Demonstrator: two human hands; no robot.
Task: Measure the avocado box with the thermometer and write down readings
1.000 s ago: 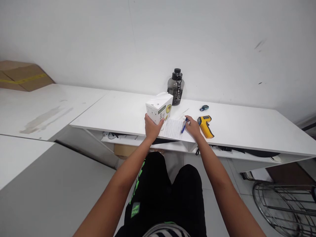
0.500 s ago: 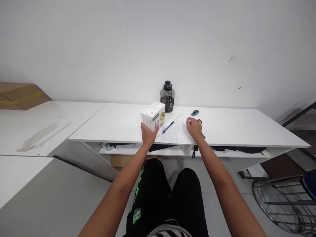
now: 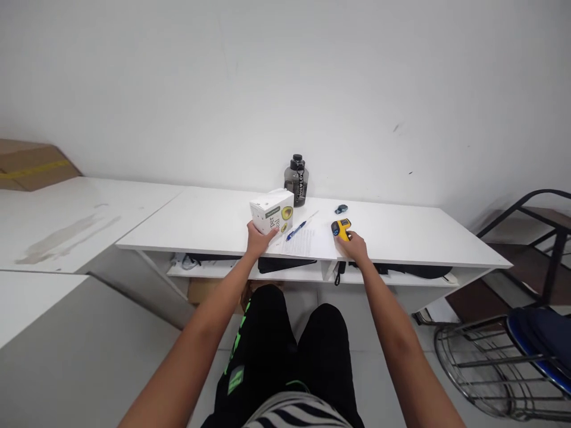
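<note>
My left hand (image 3: 259, 239) is wrapped round the lower front of a white box (image 3: 270, 214) with avocado pictures and green lettering. The box is tilted a little over the table. My right hand (image 3: 354, 245) is closed on a yellow-and-black handheld infrared thermometer (image 3: 341, 228), its small screen and blue buttons facing up. Between my hands, a blue pen (image 3: 295, 230) rests across a printed sheet of paper (image 3: 301, 244). A small dark teal object (image 3: 341, 209) lies beyond the thermometer; its kind is unclear.
A dark translucent water jug (image 3: 296, 181) stands behind the box, near the wall. The white table (image 3: 401, 232) has a shelf below holding dark items. A cardboard box (image 3: 35, 165) sits far left. A metal-framed stool (image 3: 504, 362) with a blue seat is at right.
My right hand has taken hold of the thermometer and turned it so its screen shows. My left hand still holds the box. The camera view has shifted slightly.
</note>
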